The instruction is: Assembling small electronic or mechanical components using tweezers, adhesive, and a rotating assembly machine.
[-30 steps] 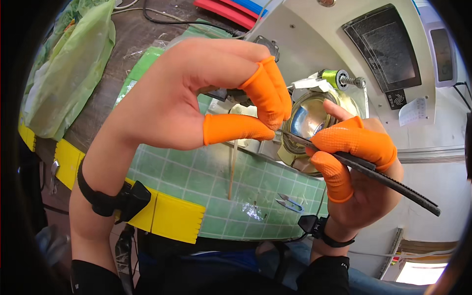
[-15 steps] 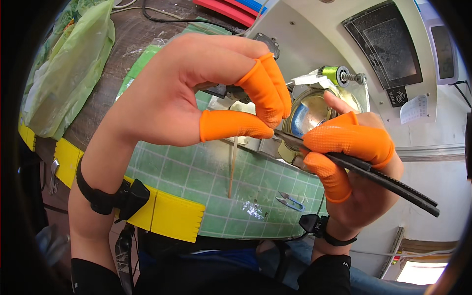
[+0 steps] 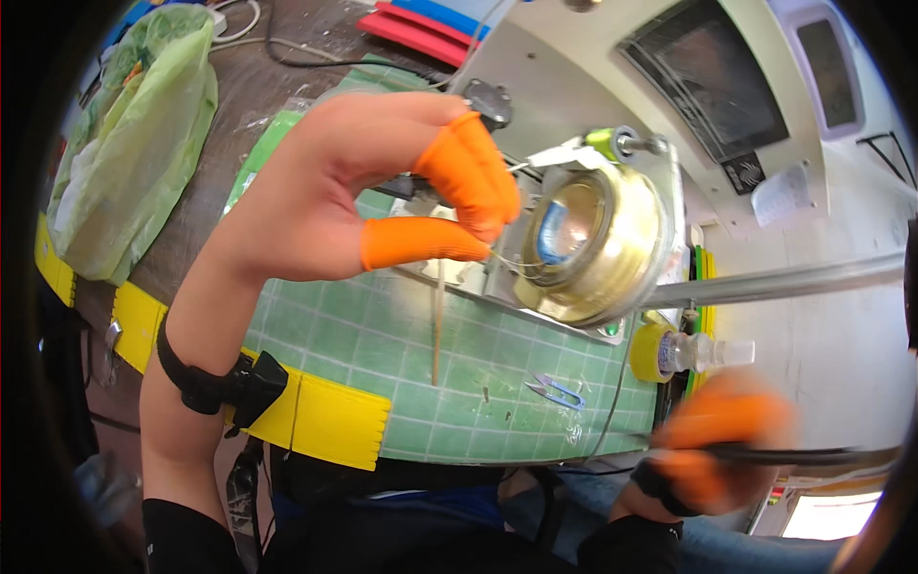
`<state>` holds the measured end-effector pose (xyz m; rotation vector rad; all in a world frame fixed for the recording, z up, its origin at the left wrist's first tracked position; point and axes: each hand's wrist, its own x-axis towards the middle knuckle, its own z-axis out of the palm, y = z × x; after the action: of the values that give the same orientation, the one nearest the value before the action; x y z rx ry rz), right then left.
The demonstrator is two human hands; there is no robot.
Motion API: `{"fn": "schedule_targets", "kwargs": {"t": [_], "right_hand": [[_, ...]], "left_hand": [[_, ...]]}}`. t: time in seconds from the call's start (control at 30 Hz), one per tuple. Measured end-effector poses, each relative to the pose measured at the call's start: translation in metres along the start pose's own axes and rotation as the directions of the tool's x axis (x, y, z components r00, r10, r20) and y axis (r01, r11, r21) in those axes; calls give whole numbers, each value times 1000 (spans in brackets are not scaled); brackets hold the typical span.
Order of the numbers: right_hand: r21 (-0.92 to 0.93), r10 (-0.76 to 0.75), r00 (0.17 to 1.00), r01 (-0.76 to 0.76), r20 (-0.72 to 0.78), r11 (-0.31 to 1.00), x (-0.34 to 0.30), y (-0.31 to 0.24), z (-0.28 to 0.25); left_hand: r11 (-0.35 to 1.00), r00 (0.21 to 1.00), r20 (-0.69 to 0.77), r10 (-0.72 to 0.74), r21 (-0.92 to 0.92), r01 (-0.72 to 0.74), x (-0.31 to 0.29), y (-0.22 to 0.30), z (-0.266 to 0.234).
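My left hand [image 3: 382,191], in orange finger cots, pinches the end of a thin, pale wire-like strand [image 3: 513,259] between thumb and fingers. The strand curves right toward a round brass-coloured bowl-like machine part [image 3: 626,239] with a blue patch inside. My right hand [image 3: 722,440], blurred by motion, is at the lower right beyond the mat. It is closed round a long, slim black tool [image 3: 813,455]; its exact kind I cannot make out. Below my left hand a thin wooden stick [image 3: 437,330] touches the machine's base. Small blue-handled thread snips [image 3: 557,391] lie on the green gridded mat [image 3: 335,330].
Yellow notched strips [image 3: 339,421] run along the near edge. A pale green plastic bag [image 3: 134,143] fills the far left. Beyond the bowl stands a machine housing with a dark screen [image 3: 703,81]. A clear bottle with a yellow part [image 3: 653,352] stands right.
My right hand, with the black tool, has swung away from the left fingertips, down and right. My left hand keeps its pinch. The view has shifted slightly, uncovering the bowl and the bottle.
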<state>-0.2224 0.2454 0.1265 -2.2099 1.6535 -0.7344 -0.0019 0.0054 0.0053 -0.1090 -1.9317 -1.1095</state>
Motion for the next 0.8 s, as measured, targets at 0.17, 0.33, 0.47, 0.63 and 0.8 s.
{"fn": "schedule_targets", "kwargs": {"t": [0.17,0.33,0.47,0.63,0.8], "right_hand": [[-277,281,741,-133,610,952,-33,57,73],[-200,291,956,-280,27,939,-39,77,64],[-423,-17,850,-245,-527,872,-35,106,29],[-196,83,682,-322,-727,926,-51,144,20],[-115,184,641,-396,-745,911,-82,134,51]], "left_hand": [[988,995,-15,-95,118,96,3,5,6],[962,994,-31,-100,252,105,6,38,19],[835,999,-40,4,550,18,24,77,33],[636,982,114,152,749,-185,53,92,48],[797,1000,4,-14,604,9,49,83,30]]}}
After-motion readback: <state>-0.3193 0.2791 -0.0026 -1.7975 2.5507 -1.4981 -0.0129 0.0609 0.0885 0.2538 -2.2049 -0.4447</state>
